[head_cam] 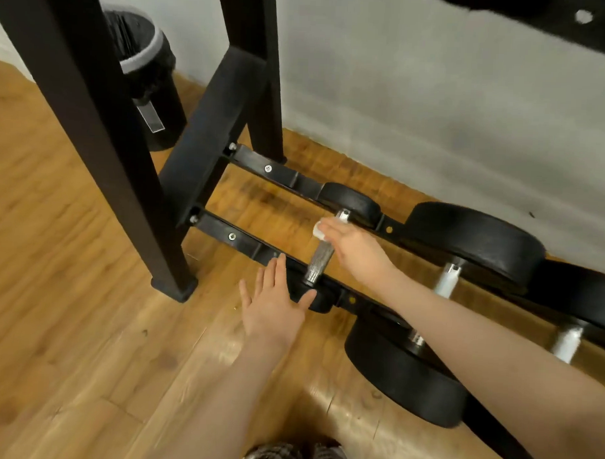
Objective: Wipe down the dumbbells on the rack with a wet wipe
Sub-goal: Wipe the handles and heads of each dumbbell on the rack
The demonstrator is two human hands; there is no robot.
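Nearest me, my shoes (296,455) stand on the wood floor (68,324). Just ahead, my left hand (274,304) lies flat, fingers straight and spread, resting on the near head of the small dumbbell (319,259) at the rack's front rail (239,241). That dumbbell sits on the lowest tier of the black rack (101,146), its knurled steel handle running from near-left to far-right, away from me toward the wall, one head at the front rail and the other at the rear rail. Beyond my left hand, my right hand (355,248) is curled over the far half of the handle, pinching a bunched white wet wipe (319,230) against the steel. To the right of my right hand, a larger dumbbell (472,242) lies parallel, close alongside, and a third sits partly seen past it. To the left of both hands the rails are bare, with open floor showing between them up to the rack's upright. Farther left, beyond the upright, a black bin (145,69) stands against the grey wall (436,96).
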